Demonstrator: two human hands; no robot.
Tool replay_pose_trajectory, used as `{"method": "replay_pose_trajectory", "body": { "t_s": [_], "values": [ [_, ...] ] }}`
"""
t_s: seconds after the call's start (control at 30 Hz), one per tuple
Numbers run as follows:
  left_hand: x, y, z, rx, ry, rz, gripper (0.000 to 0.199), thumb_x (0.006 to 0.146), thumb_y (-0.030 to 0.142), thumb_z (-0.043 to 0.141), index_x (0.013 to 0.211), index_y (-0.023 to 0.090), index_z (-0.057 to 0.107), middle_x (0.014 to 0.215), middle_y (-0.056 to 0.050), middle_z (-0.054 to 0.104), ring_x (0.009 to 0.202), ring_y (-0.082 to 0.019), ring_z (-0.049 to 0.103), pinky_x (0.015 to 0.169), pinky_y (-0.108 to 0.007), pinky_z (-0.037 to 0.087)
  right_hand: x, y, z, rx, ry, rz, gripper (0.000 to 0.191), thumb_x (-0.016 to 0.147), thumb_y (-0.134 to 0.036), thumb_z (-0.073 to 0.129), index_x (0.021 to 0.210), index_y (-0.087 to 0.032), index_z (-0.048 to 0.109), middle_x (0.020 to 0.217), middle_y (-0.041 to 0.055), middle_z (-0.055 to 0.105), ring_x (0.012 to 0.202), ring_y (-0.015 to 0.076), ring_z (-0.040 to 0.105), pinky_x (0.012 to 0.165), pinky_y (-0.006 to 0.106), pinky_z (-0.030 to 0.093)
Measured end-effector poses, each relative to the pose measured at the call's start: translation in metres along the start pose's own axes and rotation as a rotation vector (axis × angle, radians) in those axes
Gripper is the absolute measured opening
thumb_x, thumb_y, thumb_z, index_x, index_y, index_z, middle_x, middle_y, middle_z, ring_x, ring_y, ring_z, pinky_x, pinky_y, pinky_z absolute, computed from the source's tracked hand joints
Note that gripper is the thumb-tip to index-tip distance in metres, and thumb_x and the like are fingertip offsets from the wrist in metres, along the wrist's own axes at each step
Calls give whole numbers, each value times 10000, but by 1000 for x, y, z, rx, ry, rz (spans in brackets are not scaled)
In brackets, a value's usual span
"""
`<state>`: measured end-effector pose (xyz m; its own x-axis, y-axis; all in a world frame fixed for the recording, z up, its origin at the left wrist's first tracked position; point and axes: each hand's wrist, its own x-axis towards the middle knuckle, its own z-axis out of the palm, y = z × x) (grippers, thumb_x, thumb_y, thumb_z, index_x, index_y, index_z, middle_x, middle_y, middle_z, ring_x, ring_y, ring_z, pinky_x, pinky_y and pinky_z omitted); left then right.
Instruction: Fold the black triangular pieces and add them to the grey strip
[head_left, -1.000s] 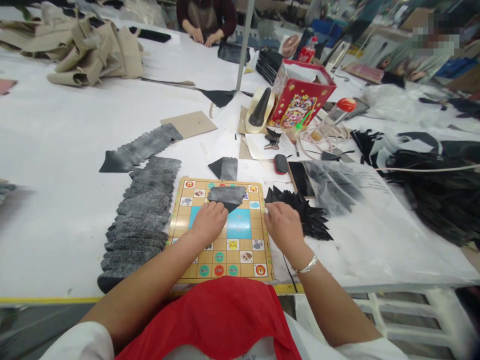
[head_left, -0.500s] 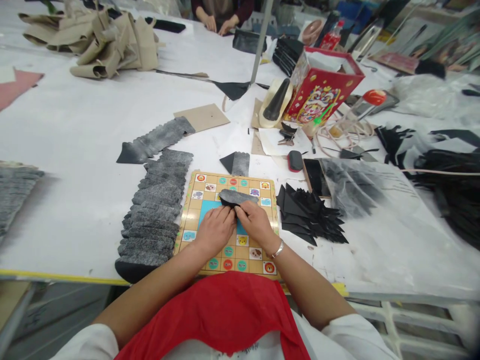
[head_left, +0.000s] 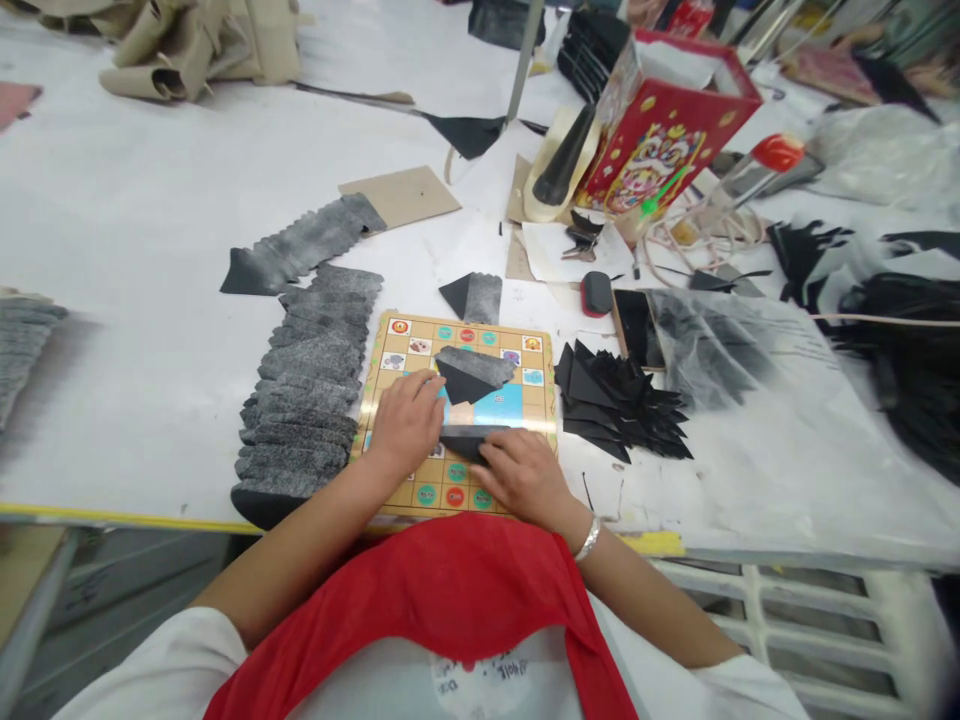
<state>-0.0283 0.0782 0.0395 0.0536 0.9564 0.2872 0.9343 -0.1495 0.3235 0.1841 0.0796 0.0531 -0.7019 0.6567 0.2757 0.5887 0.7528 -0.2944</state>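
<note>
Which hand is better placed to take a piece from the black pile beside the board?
Probably the right hand: the black pile lies on its side of the board, though that hand touches a dark piece. The left hand is farther from the pile.

White worktable (head_left: 150, 220) before us, printed game board (head_left: 499, 405) lying near our edge, row of overlapping grey pieces (head_left: 307, 390) beside it at left, heap of black pointed pieces (head_left: 619, 400) at right, red box (head_left: 652, 130) farther back.

Workshop, broad white worktable (head_left: 135, 400), overlapping grey cut pieces (head_left: 307, 380), piled black pieces (head_left: 615, 405), heaped beige panels (head_left: 271, 45)
</note>
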Motion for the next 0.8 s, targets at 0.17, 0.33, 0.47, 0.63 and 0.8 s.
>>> {"method": "replay_pose_trajectory", "body": {
  "t_s": [0.17, 0.33, 0.47, 0.63, 0.8],
  "values": [
    [-45, -2, -17, 0, 30, 155, 206, 891, 230, 457, 1007, 196, 624, 1043, -61, 657, 976, -201, 546, 860, -357, 393, 1, -16, 8, 26, -26, 59, 288, 889, -410, 495, 968, -172, 636, 973, 94, 639, 904, 206, 533, 796, 345, 384],
    [-75, 2, -7, 96, 10, 336, 220, 878, 213, 481, 1031, 210, 640, 1033, -40, 686, 929, -180, 577, 793, -341, 381, 32, -21, 10, -55, -177, 125, 203, 912, -310, 465, 988, -173, 595, 997, 101, 607, 924, 223, 501, 768, 335, 348],
    [-78, -1, 0, 145, -43, 326, 260, 890, 253, 464, 1078, 201, 635, 1088, -56, 675, 934, -188, 585, 789, -351, 384, 47, -26, 16, -112, -355, 178, 150, 863, -311, 555, 926, -176, 570, 907, 93, 594, 855, 227, 504, 694, 316, 326],
    [-76, -6, -1, 167, -77, 336, 266, 893, 261, 448, 1076, 222, 637, 1122, -51, 664, 953, -187, 583, 792, -348, 382, 46, -22, 19, -42, -329, 185, 115, 857, -299, 566, 873, -185, 565, 919, 78, 580, 864, 212, 497, 718, 305, 338],
    [-77, -7, -2, 130, -52, 323, 271, 866, 264, 489, 1093, 221, 631, 1117, -68, 657, 963, -207, 574, 795, -357, 378, 40, -18, 22, 80, -266, 221, 179, 890, -336, 520, 927, -169, 573, 861, 56, 595, 823, 182, 521, 722, 285, 363]
  ]
}}
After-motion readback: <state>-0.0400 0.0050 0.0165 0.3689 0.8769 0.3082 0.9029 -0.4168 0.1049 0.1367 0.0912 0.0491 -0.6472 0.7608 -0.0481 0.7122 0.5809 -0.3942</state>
